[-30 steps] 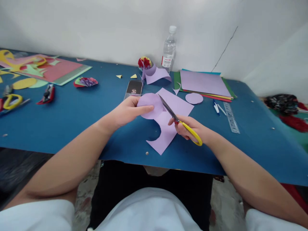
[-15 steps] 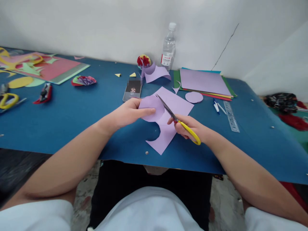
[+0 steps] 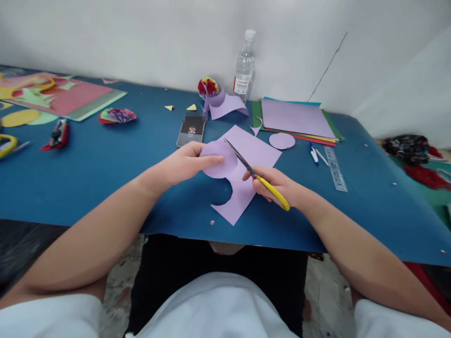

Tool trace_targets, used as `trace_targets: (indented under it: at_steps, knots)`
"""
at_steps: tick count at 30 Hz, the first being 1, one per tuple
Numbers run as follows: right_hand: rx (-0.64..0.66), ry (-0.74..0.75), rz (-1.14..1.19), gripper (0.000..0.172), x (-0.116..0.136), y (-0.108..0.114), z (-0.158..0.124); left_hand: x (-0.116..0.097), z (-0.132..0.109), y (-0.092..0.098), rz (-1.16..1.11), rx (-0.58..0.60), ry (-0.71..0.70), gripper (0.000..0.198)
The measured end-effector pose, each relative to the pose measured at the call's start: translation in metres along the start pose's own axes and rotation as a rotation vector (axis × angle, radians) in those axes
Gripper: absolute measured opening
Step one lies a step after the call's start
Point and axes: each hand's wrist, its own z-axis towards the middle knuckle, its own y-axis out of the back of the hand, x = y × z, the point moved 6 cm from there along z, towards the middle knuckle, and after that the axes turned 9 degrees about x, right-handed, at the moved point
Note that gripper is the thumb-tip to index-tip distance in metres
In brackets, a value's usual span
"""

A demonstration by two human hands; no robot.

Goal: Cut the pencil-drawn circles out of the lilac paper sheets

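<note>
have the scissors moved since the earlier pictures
Yes, slightly: the scissors have shifted to the left, judged against the loose purple circle lying by the paper stack.

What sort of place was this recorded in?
Likely a papercraft workspace: a stack of coloured sheets and a clear ruler lie on a blue table, and the right hand holds yellow-handled scissors.
</note>
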Motion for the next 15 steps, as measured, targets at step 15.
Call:
trace_targets:
  at_steps: [15]
  knots:
    - [-0.034, 0.007, -0.042, 0.075, -0.007, 0.002, 0.002, 0.000, 0.001, 0.002, 0.062, 0.020, -0.022, 0.044]
